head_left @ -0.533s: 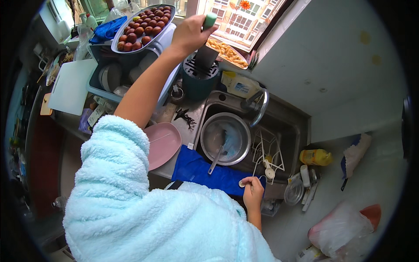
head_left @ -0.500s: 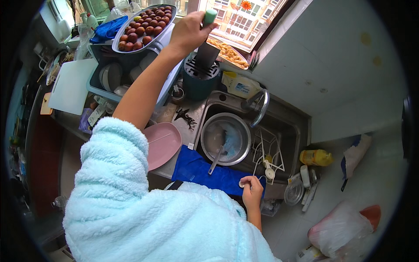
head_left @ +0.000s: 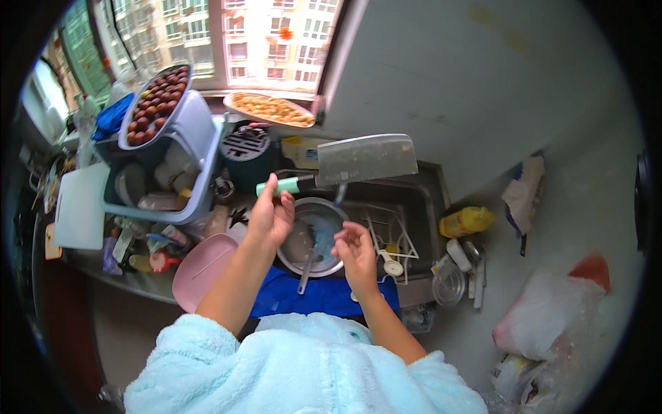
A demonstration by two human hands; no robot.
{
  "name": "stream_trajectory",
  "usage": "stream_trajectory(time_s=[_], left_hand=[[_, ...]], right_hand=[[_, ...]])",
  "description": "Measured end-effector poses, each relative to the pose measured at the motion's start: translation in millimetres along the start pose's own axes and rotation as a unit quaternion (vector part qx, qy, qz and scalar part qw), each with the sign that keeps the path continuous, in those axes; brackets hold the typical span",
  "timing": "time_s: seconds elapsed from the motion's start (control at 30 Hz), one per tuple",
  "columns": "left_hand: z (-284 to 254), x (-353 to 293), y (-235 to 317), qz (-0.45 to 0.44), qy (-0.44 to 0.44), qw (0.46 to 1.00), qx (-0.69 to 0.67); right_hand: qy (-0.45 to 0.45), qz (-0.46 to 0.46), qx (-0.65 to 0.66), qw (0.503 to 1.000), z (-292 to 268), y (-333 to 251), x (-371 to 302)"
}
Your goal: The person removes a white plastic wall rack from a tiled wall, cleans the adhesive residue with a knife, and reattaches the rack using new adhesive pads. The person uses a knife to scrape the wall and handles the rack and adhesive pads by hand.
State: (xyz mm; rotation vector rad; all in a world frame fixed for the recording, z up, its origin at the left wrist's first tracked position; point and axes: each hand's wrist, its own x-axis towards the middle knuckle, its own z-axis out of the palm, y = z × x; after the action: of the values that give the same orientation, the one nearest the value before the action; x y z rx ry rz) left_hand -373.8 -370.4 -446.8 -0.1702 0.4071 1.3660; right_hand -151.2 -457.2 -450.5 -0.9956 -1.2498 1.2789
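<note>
Noted smooth, dull metal on cleaver blade [head_left: 367, 160], matt plastic on handle [head_left: 288, 185]. Recorded shiny metal on bowl [head_left: 288, 258], fluffy cloth on left sleeve [head_left: 196, 353]. Found smooth finish on pink plate [head_left: 192, 286], possibly plastic; too blurred to confirm.

The head view looks down from just above the sink [head_left: 430, 208] — window [head_left: 249, 61] at its top.

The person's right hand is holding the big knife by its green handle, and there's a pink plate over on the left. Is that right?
Not quite: it's the person's left hand holding the big knife by its green handle, as the head view shows. The pink plate is over on the left.
</note>
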Motion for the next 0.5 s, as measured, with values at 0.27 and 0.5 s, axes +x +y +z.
stream_trajectory(time_s=[0.27, 0.5], left_hand=[[36.8, 11.0, -138.4, -0.189, -0.032, 0.982, 0.006], [119.7, 55.2, -203.1, -0.167, -0.191, 0.898, 0.358]], right_hand=[[0.06, -0.063, 0.14, 0.986, -58.7, -37.8, 62.6], [0.055, -0.25, 0.226, 0.94, -153.1, -80.6, 126.0]])
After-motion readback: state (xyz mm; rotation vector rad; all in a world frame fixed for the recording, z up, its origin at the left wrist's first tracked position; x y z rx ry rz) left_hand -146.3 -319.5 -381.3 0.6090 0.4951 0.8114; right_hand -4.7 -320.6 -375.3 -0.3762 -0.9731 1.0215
